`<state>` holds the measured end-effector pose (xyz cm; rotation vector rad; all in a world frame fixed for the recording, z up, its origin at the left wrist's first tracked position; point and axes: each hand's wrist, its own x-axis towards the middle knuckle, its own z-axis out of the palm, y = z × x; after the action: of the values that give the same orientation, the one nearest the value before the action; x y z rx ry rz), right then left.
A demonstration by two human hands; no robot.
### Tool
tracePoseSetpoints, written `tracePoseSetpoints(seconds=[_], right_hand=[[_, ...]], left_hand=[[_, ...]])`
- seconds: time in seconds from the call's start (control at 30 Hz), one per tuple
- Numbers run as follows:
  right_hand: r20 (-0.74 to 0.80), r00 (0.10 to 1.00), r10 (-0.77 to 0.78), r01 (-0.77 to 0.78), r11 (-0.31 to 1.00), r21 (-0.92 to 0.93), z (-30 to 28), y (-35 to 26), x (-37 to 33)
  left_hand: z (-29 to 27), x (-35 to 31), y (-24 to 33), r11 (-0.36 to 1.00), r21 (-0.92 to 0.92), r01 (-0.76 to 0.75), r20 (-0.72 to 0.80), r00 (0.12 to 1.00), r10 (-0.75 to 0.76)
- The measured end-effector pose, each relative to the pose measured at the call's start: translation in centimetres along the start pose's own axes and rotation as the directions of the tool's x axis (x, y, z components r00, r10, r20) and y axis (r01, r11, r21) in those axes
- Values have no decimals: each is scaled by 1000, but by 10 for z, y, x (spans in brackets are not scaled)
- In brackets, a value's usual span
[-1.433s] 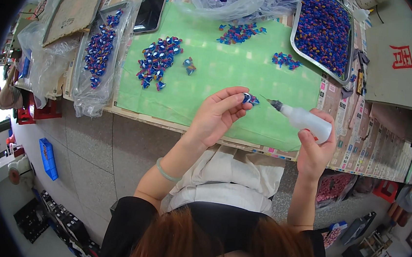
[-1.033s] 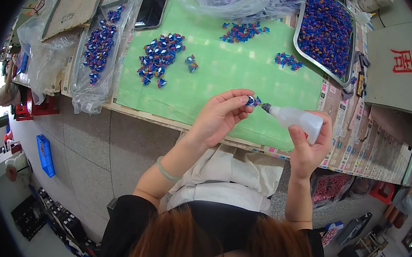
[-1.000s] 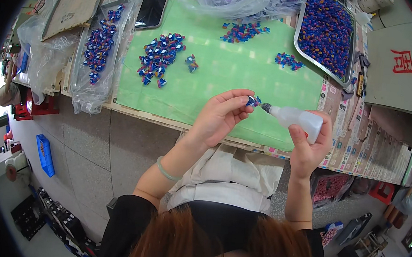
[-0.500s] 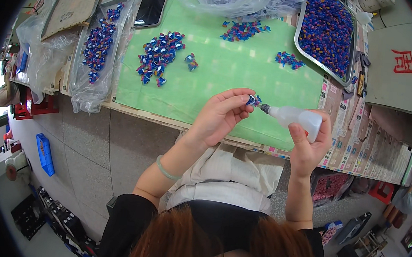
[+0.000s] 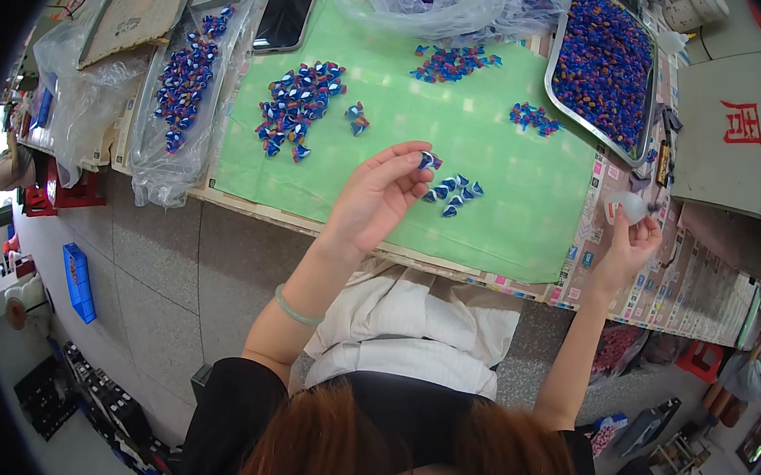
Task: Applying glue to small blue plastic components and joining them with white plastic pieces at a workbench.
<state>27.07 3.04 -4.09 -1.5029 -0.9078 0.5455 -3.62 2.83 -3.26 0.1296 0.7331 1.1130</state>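
Between the thumb and fingers of my left hand (image 5: 383, 192) is a small blue-and-white piece (image 5: 428, 160), pinched above the green sheet (image 5: 354, 226). Just right of it lie several like pieces (image 5: 453, 192), loose on the sheet. My right hand (image 5: 630, 246) is out at the right, beyond the sheet's edge, its fingers on a white squeeze bottle (image 5: 629, 208) with a dark tip pointing right. A larger pile of blue, white and red pieces (image 5: 297, 104) sits left of my left hand, with a tiny cluster (image 5: 356, 119) beside it.
A metal tray (image 5: 552, 85) full of blue and red pieces stands at the far right. Smaller piles (image 5: 455, 63) lie at the back, near a clear plastic bag (image 5: 472, 15). A phone (image 5: 289, 8) and a plastic-lined tray (image 5: 149, 140) are at the left; a grey metal box (image 5: 721, 168) is at the right.
My right hand has carried the bottle away from the left hand, to the right beyond the sheet. My left hand has moved slightly left with its piece, uncovering the loose pieces.
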Motion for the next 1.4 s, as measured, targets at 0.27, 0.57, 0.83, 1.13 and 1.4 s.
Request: tracePoseSetpoints(seconds=[0.27, 0.57, 0.83, 1.13, 1.4], right_hand=[[-116, 921, -371, 328, 902, -281, 31, -15, -25], [724, 369, -583, 852, 523, -13, 213, -33, -20], [787, 219, -577, 937, 348, -6, 221, -25, -22], [862, 228, -453, 935, 349, -64, 199, -21, -22], [802, 562, 201, -353, 936, 12, 151, -57, -41]], left_hand=[[-20, -1, 15, 997, -41, -63, -27, 998, 62], [-16, -9, 14, 997, -63, -55, -13, 998, 54], [-29, -9, 19, 992, -109, -66, -21, 998, 64], [-25, -4, 12, 994, -101, -46, -2, 999, 46], [-13, -9, 10, 996, -16, -87, -29, 996, 87]])
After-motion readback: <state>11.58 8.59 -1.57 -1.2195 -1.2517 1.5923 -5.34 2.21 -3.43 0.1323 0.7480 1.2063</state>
